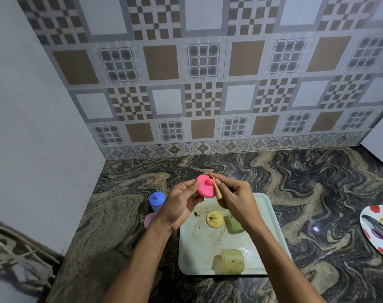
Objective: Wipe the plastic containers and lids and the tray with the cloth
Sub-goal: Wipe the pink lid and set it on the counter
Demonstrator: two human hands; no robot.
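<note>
**PINK LID HELD ABOVE THE TRAY, CLOTH APPLIED**

A round pink plastic lid with a knob [204, 188] is held above the far edge of the pale green rectangular plastic tray [260, 232]. The lid is gripped at its left rim by the left hand [181, 203], with thumb and fingers curled round it. A tan cloth [218, 192], of which only a narrow strip is seen, is pinched in the tightly curled fingers of the right hand [236, 200] and laid against the lid's right side.

On the tray, which is stained brown in places, a round yellow plastic lid [214, 219] is located near the centre. A translucent greenish plastic container [233, 225] is just beside it, and a second translucent container [229, 264] is at the near edge. Left of the tray, on the dark veined stone countertop [317, 182], a blue-lidded container [157, 200] and a pink item [149, 219], partly hidden by the left wrist, are placed. Well apart to the tray's right, a white plate with red spots [374, 217] is seen.
</note>
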